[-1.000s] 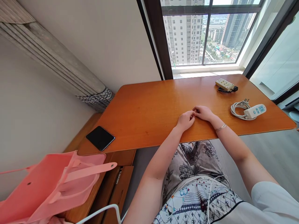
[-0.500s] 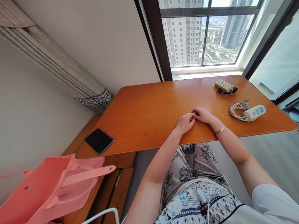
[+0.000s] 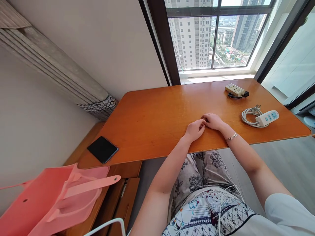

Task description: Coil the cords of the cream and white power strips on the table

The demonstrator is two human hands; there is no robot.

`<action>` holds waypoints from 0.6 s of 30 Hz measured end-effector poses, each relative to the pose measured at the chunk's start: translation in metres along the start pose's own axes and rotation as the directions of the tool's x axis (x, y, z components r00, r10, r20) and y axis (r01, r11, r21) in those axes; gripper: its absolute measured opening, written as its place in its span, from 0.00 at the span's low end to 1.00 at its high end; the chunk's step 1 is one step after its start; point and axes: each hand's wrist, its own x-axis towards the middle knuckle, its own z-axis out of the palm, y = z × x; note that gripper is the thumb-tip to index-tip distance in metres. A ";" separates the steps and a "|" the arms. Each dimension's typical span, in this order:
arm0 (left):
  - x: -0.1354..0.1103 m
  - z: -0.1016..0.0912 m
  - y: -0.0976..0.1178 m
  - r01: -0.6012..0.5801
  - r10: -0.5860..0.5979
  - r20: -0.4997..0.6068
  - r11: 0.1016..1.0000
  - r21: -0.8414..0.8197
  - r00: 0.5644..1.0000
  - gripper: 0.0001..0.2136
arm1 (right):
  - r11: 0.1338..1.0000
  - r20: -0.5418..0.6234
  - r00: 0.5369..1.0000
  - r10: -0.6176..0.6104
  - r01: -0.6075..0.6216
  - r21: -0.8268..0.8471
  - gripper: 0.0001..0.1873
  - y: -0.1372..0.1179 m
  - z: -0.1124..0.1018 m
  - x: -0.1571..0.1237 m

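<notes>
My left hand [image 3: 195,130] rests on the brown wooden table [image 3: 147,121] near its front edge, its fingers curled in. Beside it lies my right hand [image 3: 213,121], also with bent fingers and a thin bracelet [image 3: 231,136] at the wrist. The fingertips of both hands meet, and nothing shows in either hand. To the right, a white power strip [image 3: 267,118] lies with its cord coiled. Behind it sits a cream power strip [image 3: 235,89] with a black plug and cord. A black tablet [image 3: 102,149] lies flat at the table's left front corner.
An open pink bag [image 3: 59,193] stands on a wooden cabinet [image 3: 129,196] at lower left. A white tube [image 3: 108,223] curves up near it. Beyond the table's back edge is a window [image 3: 216,39]. A tied curtain [image 3: 73,75] hangs at left.
The view has shifted very slightly, so things sit a little further left. Both hands keep the same pose on the table, and no object has moved.
</notes>
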 end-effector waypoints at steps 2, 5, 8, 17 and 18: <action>0.000 0.000 0.000 0.007 -0.007 0.003 1.000 0.005 1.000 0.08 | 1.000 0.004 1.000 -0.007 0.007 -0.005 0.10 0.000 0.000 0.000; -0.001 -0.001 0.001 0.003 -0.003 0.001 1.000 0.020 1.000 0.08 | 1.000 0.003 1.000 -0.019 0.019 -0.003 0.10 0.000 0.001 0.000; -0.001 -0.001 0.002 -0.004 0.003 0.005 1.000 0.031 1.000 0.07 | 1.000 0.004 1.000 -0.025 0.025 -0.002 0.10 0.000 0.001 0.000; -0.002 -0.001 0.002 -0.005 0.005 0.013 1.000 0.031 1.000 0.07 | 1.000 0.023 1.000 -0.019 0.020 -0.024 0.12 -0.002 0.001 -0.002; -0.003 -0.001 0.002 -0.002 0.002 0.014 1.000 0.030 1.000 0.07 | 0.999 0.023 0.999 -0.022 0.023 -0.025 0.12 -0.001 0.001 -0.002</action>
